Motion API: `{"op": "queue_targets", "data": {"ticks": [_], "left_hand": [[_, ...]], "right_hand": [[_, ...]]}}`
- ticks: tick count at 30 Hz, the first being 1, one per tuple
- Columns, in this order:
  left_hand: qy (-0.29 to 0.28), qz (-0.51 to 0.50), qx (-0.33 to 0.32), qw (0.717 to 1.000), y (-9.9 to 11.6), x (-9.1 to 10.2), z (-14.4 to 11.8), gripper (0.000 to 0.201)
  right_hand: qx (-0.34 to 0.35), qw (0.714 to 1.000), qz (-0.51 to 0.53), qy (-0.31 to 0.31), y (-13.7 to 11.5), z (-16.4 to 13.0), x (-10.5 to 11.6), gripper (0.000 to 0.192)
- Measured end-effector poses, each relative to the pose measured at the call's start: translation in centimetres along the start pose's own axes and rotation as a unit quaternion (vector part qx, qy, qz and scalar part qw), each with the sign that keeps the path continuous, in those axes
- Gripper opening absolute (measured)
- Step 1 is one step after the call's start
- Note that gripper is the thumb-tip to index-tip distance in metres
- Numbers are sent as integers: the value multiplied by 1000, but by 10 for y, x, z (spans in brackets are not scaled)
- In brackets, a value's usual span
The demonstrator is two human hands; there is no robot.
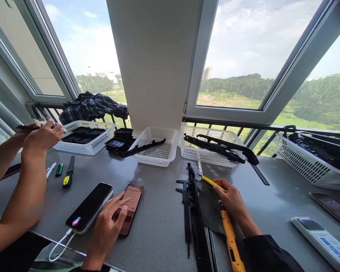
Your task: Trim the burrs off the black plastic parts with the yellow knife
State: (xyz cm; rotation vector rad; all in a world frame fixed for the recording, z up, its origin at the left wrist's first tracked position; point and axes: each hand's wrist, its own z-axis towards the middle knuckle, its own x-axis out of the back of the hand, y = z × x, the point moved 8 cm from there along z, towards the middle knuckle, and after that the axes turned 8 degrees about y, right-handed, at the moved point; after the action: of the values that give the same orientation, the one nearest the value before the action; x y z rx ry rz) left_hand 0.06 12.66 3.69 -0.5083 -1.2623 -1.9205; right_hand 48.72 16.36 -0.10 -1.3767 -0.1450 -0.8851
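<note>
— Two phones lie nearest us on the grey table (pixel 158 226): a black phone (pixel 89 207) on a white cable (pixel 59 245), and a phone with a reddish screen (pixel 129 211) just beside it. Our left hand (pixel 109 223) rests on that second one, fingers loosely spread, the fingertips touching its screen.

— And our right hand (pixel 232 200)?

— It is curled around a yellow-handled tool (pixel 212 183), pinching it between thumb and fingers, and lies on a dark sheet (pixel 208 206) beside a long black plastic part (pixel 194 215). An orange screwdriver (pixel 231 238) lies along our wrist. A white remote (pixel 323 240) sits well off to the right.

— Whose hands are those at the left?

— A co-worker's hands (pixel 42 136), closed on a thin black strip; we cannot tell how tightly. Below them lie markers (pixel 55 170) and a yellow-and-black cutter (pixel 68 175).

— The baskets further back?

— Four white ones. The left basket (pixel 100 141) holds flat black pieces in stacks. The middle basket (pixel 170 145), tilted, holds one long black strip that pokes out over its rim, with a pile of black parts (pixel 121 138) just beside it. The third basket (pixel 192 153) holds several long black arms (pixel 223 147) reaching past its edge. The far right basket (pixel 303 164) is heaped with similar black parts.

— Beyond them?

— A plaid shirt (pixel 93 105) draped on the rail, under the windows.
</note>
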Motion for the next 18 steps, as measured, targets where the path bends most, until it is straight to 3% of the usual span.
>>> {"op": "queue_targets", "data": {"ticks": [12,18], "left_hand": [[29,28,-24,999,0,1,-1,46],[16,24,2,1000,-1,1,-1,47]], "right_hand": [[-4,1000,13,6,4,1,-2,39],[3,1000,8,6,4,1,-1,38]]}}
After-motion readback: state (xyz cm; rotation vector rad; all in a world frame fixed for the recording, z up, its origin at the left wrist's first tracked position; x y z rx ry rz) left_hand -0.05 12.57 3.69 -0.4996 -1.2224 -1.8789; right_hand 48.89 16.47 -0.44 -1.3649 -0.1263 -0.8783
